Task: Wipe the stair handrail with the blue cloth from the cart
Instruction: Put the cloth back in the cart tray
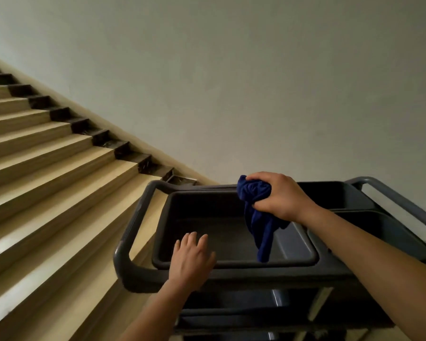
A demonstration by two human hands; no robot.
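Note:
My right hand [279, 196] grips a bunched dark blue cloth [258, 217], lifted above the grey tub [182, 212] on top of the cart [133, 271]; the cloth's loose end hangs down to the tub's near rim. My left hand [191, 260] lies with straight fingers on the tub's near left rim and holds nothing. No handrail is in view.
Beige stairs [47, 156] with dark side trim rise up and to the left of the cart. A plain pale wall [231, 82] fills the background. A second grey tub [335, 195] sits further right on the cart, and lower shelves show below.

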